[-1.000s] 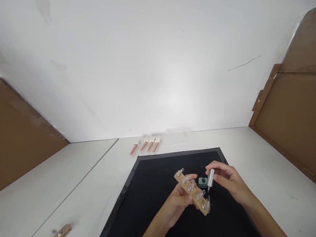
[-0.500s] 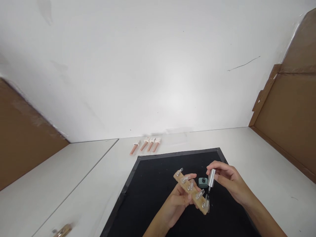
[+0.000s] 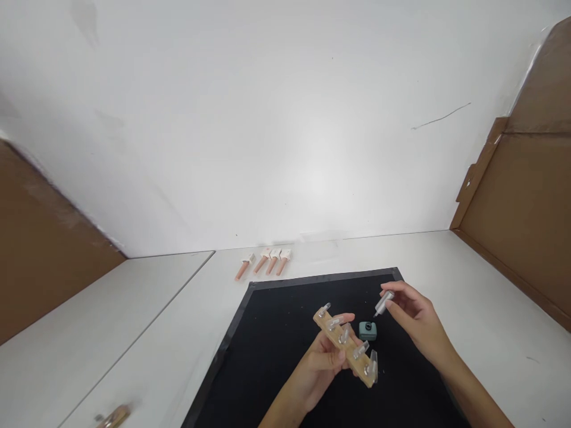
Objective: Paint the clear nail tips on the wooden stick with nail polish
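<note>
My left hand [image 3: 325, 364] is closed around a wooden strip [image 3: 338, 340] that carries several clear nail tips [image 3: 360, 349] on small round mounts. The strip slants down to the right above a black mat [image 3: 281, 333]. Pinched between the fingers of my right hand [image 3: 413, 312] is a silver brush cap [image 3: 384, 302], its thin brush end pointing down to the left. Just below that brush end sits a small green bottle [image 3: 368, 330] with a dark open neck, standing on the mat. The brush end is near the neck; whether they touch is unclear.
Several pink-handled bottles with white ends [image 3: 273, 261] lie at the back of the white table [image 3: 178, 333]. Another wooden piece [image 3: 115, 417] shows at the lower left edge. Cardboard panels [image 3: 517, 208] flank both sides, with a white wall behind.
My right hand has moved up and away from the lowest nail tip with the silver cap. The cap now tilts, its brush end near the green bottle's neck. My left hand has hardly moved.
</note>
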`<state>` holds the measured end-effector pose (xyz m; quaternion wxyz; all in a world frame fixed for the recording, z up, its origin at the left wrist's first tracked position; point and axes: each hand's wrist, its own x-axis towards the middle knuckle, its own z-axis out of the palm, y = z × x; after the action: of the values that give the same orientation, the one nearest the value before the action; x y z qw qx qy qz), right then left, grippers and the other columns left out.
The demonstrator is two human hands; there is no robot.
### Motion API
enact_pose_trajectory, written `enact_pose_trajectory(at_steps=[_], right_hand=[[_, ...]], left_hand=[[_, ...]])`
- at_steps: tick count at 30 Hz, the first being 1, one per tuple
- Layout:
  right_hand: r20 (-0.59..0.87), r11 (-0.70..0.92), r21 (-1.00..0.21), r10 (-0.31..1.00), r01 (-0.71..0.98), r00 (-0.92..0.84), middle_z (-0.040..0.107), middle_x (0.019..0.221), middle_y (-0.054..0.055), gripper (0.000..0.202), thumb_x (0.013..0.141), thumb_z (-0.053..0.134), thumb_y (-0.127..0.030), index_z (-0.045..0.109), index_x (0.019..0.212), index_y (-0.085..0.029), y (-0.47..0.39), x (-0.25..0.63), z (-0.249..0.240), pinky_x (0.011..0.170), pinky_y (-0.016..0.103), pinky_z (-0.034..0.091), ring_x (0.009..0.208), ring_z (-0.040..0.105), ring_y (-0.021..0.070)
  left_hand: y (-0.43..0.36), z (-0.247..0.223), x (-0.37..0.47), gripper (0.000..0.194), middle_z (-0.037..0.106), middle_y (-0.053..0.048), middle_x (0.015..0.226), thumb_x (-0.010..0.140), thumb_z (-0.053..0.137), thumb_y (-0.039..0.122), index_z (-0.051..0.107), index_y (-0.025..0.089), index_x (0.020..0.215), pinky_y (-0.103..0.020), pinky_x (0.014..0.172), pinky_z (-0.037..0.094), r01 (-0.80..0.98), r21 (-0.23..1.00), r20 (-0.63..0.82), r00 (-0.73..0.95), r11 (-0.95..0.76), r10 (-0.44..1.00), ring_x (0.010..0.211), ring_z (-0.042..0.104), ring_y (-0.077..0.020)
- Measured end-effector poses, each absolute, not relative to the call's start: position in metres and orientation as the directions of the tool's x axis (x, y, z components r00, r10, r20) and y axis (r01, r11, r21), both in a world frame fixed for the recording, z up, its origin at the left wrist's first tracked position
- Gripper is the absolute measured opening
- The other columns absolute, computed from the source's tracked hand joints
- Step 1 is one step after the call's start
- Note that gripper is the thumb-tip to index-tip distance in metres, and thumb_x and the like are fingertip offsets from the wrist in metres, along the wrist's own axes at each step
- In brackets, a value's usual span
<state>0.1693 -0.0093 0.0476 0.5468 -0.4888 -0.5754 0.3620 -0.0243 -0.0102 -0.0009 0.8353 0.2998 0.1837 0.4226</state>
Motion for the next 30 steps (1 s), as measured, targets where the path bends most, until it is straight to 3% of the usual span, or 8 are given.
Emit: enact_pose_trajectory(at_steps=[3,6,13,22,30], right_hand=[[0.354,0.303,-0.866,0.933,0.397,0.06,0.064,0.078,0.002,0.015,0.079,0.06,-0.024,0.065,0.094,-0.023,-0.007,0.167,0.041,0.068,0.033,0.052,0.071,0.061,0.0191],[0.355,0.31,-0.8,0.935,0.514,-0.011,0.064,0.079,0.003,0.014,0.079,0.058,-0.02,0.065,0.091,-0.023,-0.007,0.165,0.04,0.066,0.032,0.051,0.069,0.059,0.019],[0.289,0.292,-0.78,0.952,0.554,-0.095,0.064,0.081,0.004,0.014,0.078,0.056,-0.016,0.064,0.087,-0.023,-0.008,0.162,0.046,0.063,0.032,0.051,0.07,0.059,0.0201],[0.201,0.272,-0.756,0.962,0.595,-0.185,0.066,0.084,0.006,0.02,0.074,0.055,-0.008,0.065,0.085,-0.022,-0.007,0.162,0.037,0.071,0.037,0.05,0.08,0.062,0.024],[0.195,0.273,-0.71,0.962,0.649,-0.191,0.064,0.084,0.006,0.017,0.077,0.051,-0.008,0.06,0.085,-0.019,-0.007,0.161,0.042,0.07,0.034,0.05,0.077,0.06,0.0209]], left_hand=[[-0.01,-0.003,-0.025,0.043,0.066,-0.002,0.079,0.059,0.081,0.022,0.068,0.025,0.1,-0.028,0.064,0.043,-0.592,0.658,-0.053,0.579,0.465,0.813,0.07,0.062,-0.017],[-0.011,-0.004,-0.025,0.043,0.066,-0.002,0.08,0.06,0.08,0.021,0.068,0.025,0.101,-0.029,0.065,0.043,-0.598,0.655,-0.055,0.572,0.462,0.818,0.071,0.062,-0.0169],[-0.012,0.006,-0.022,0.042,0.067,-0.001,0.077,0.057,0.082,0.022,0.071,0.026,0.097,-0.028,0.063,0.043,-0.58,0.662,-0.087,0.571,0.476,0.816,0.065,0.061,-0.0144],[-0.01,0.005,-0.02,0.042,0.068,-0.001,0.077,0.057,0.082,0.022,0.071,0.026,0.098,-0.027,0.063,0.044,-0.589,0.655,-0.089,0.561,0.472,0.823,0.066,0.062,-0.0147],[-0.01,0.001,-0.02,0.042,0.068,-0.002,0.078,0.058,0.081,0.021,0.07,0.025,0.098,-0.028,0.063,0.043,-0.598,0.647,-0.084,0.56,0.473,0.824,0.066,0.061,-0.0154]])
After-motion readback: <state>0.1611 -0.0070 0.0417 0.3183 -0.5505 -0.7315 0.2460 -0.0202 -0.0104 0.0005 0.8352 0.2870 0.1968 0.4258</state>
